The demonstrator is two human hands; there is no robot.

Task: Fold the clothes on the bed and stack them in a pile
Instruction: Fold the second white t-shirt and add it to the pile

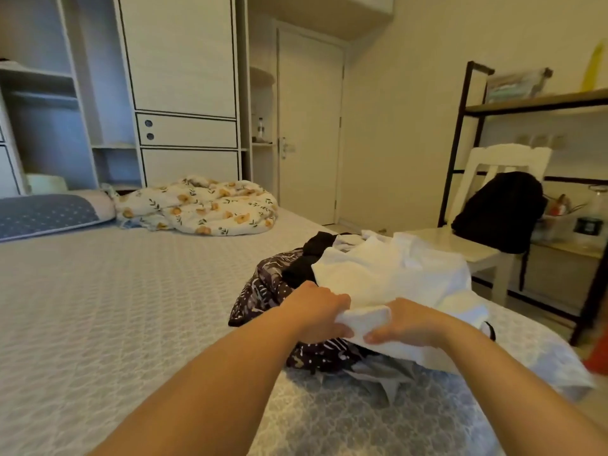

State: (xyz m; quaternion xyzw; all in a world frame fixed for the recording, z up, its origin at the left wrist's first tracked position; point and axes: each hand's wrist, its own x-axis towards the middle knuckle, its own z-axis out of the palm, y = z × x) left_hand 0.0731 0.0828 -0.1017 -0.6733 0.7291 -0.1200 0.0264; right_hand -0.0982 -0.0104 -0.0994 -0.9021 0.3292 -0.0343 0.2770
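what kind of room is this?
Most likely a home bedroom: a bed with a pillow and floral blanket, and a built-in wardrobe behind it. Both hands grip a white garment.

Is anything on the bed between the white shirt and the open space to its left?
No. Both hands, left and right, grip the white shirt; the bed left of the pile shows only bare cover.
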